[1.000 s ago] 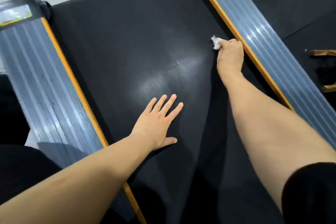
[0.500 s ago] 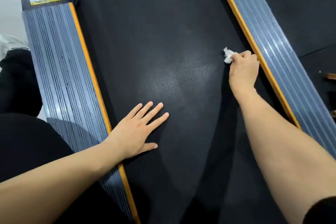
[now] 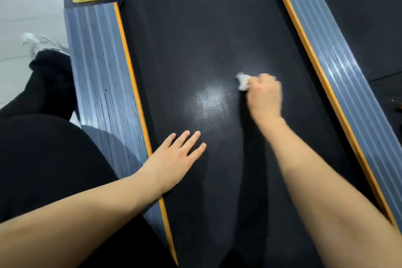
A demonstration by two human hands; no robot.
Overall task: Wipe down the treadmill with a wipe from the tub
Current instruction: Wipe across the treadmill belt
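Right hand (image 3: 264, 95) gripping crumpled white wipe (image 3: 243, 81) on black treadmill belt (image 3: 195, 39), left hand (image 3: 176, 159) flat beside grey side rail (image 3: 104, 76)

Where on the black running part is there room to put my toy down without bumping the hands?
The far stretch of the belt, between the two grey side rails and beyond both hands, is bare. The near end between the forearms is bare too. It is crowded mid-belt, where the left hand lies flat and the right hand holds the wipe.

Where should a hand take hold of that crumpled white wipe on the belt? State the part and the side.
Pinch the loose white wad sticking out left of the right hand, coming from above and the belt's middle; the rest is bunched inside curled fingers.
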